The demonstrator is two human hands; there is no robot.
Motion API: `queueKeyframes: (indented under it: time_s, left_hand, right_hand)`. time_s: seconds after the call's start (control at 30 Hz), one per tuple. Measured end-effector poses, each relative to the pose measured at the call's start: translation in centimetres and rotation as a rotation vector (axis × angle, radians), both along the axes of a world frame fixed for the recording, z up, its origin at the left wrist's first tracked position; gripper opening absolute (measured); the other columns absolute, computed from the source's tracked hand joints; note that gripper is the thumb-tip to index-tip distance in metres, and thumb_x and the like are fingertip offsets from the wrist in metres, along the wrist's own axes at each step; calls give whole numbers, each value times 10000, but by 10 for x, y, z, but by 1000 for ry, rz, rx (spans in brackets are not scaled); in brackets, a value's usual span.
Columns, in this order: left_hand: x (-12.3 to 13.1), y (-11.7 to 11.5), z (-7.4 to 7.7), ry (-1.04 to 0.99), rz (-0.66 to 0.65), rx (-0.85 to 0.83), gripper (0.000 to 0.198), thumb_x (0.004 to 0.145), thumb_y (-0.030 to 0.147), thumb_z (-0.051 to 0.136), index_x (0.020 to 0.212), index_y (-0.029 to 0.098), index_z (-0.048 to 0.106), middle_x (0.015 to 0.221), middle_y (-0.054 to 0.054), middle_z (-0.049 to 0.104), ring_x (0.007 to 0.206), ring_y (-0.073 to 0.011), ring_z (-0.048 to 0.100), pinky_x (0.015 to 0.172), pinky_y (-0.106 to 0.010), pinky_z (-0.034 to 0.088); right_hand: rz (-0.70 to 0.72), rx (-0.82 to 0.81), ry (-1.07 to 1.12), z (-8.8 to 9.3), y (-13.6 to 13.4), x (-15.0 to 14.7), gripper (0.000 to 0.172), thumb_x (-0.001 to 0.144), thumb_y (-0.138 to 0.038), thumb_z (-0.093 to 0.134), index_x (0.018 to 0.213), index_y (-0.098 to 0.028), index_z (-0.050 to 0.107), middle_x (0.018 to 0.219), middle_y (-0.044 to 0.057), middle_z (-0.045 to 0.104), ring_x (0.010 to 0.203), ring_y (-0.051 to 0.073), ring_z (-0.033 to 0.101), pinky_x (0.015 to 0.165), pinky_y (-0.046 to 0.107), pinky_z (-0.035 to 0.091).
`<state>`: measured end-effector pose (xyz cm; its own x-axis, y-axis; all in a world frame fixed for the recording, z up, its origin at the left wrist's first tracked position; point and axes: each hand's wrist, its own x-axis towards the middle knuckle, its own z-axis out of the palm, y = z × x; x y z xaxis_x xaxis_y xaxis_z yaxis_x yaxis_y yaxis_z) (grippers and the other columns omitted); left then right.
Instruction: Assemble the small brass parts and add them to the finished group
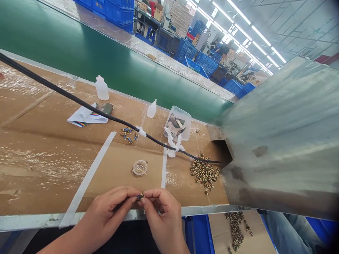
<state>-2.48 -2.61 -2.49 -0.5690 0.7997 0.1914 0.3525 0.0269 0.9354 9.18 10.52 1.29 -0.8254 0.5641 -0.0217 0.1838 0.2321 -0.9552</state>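
Observation:
My left hand (pixel 106 208) and my right hand (pixel 161 211) meet at the front edge of the cardboard-covered bench (pixel 47 169). Their fingertips pinch a tiny dark-and-brass part (pixel 140 196) between them, and the fingers hide most of it. A small round clear dish (pixel 139 168) sits just beyond my hands. To the right lies a heap of small brass-and-dark parts (pixel 204 173). Farther back, a loose group of small blue-and-gold parts (pixel 127 134) rests on the cardboard.
A black cable (pixel 87 102) crosses the bench beside a clear plastic box (pixel 177 123) and white squeeze bottles (pixel 102 88). A galvanised metal chute (pixel 278 134) fills the right. A green conveyor belt (pixel 79 46) runs behind; blue crates (pixel 203 63) and a co-worker (pixel 224 49) stand beyond.

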Motion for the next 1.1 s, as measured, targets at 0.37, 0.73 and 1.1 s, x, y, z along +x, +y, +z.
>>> queueKeyframes:
  time_s: [0.37, 0.73, 1.1]
  left_hand:
    - [3, -2, -1, 76, -6, -48, 188, 943, 256, 525, 1064, 273, 667, 973, -10, 737, 889, -147, 700, 806, -171, 531]
    - [2, -1, 1, 78, -43, -24, 198, 941, 199, 525, 1070, 288, 646, 954, 22, 723, 875, -114, 688, 809, -142, 506]
    - [-1, 4, 8, -15, -120, -109, 196, 957, 259, 475, 932, 259, 669, 852, 29, 707, 784, -107, 663, 720, -138, 488]
  right_hand:
    - [60, 225, 7, 9, 3, 2, 143, 892, -125, 585, 888, -217, 694, 829, 10, 701, 780, 148, 661, 701, 226, 494]
    - [96, 210, -34, 13, 6, 2, 161, 892, -126, 588, 880, -241, 700, 817, -2, 704, 772, 146, 656, 695, 222, 478]
    - [238, 304, -144, 20, 18, -1, 147, 876, -95, 589, 860, -204, 686, 824, 17, 705, 782, 157, 663, 694, 231, 464]
